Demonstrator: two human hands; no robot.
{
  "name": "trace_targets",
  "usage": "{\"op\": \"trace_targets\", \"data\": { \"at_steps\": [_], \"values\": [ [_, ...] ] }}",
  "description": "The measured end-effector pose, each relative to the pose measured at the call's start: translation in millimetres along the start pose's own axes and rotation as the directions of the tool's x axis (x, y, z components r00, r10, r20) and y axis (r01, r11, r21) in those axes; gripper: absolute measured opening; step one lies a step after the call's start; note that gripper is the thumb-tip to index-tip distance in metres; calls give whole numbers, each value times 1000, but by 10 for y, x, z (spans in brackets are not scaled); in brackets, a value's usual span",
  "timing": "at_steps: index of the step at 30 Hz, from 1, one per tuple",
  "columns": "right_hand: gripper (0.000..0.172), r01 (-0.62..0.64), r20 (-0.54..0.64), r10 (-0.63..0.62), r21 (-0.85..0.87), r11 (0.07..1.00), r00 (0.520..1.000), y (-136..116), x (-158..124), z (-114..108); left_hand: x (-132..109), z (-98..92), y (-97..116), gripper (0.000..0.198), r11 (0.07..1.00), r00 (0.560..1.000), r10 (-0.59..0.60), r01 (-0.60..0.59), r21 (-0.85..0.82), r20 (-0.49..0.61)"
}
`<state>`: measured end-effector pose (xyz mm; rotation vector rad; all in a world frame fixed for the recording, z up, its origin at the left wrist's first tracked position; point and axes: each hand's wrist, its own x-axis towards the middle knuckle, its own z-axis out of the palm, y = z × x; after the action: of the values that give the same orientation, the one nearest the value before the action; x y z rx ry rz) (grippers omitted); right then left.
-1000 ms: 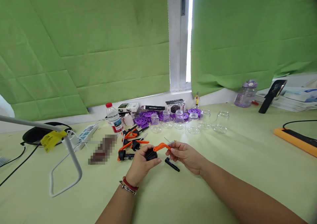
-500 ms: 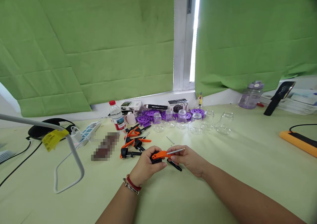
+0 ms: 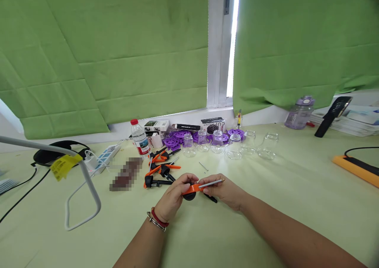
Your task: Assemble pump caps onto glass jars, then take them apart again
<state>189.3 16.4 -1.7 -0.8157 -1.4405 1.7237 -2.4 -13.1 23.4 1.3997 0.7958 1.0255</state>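
Note:
Low over the table, in the middle, my left hand (image 3: 177, 193) is closed on an orange arm (image 3: 193, 188) joined to a round black knob-like piece (image 3: 189, 196). My right hand (image 3: 217, 191) pinches the same piece from the other side. A slim silver rod (image 3: 212, 183) with a brassy tip runs across the right fingers. Just below them lies a black stick-like part (image 3: 211, 198), partly hidden by the hand. On the left, several similar orange-and-black pieces (image 3: 164, 172) with rods form a loose pile. Beyond my hands lies a thin metal pin (image 3: 203, 166).
Several clear glass jars (image 3: 233, 146) stand in a row at the back, before purple plastic discs (image 3: 172, 143) and small boxes (image 3: 213, 126). A water bottle (image 3: 140, 139), a power strip (image 3: 107, 157) and a grey bent-tube stand (image 3: 91, 193) are left; an orange-and-black object (image 3: 357, 170) lies right.
The orange arm has turned in my hands, and the black round piece now hangs below it. My left fingers have moved up onto the arm. The rod's tip has shifted slightly right.

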Motion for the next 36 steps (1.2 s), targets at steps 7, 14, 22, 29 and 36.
{"op": "trace_targets", "data": {
  "at_steps": [7, 14, 22, 29, 36],
  "values": [
    [36, 41, -111, -67, -222, 974, 992, 45, 123, -222, 36, -36, -79, 24, 999, 993, -34, 34, 3, -113],
    [23, -253, -488, -211, -719, 648, 847, 157, 419, -597, 94, -87, -115, 24, 988, 939, -17, -37, -149, -344],
    [12, -326, -440, -204, -846, 422, 875, 187, 693, -462, 146, -108, -163, 26, 966, 907, -54, -59, -252, -418],
    [9, -324, -406, -201, -881, 345, 892, 144, 751, -482, 126, -84, -153, 36, 958, 907, -125, 4, -288, -403],
    [16, -290, -445, -311, -852, 435, 840, -57, 609, -614, 104, -57, -126, 45, 952, 925, -126, 12, -305, -358]
  ]
}}
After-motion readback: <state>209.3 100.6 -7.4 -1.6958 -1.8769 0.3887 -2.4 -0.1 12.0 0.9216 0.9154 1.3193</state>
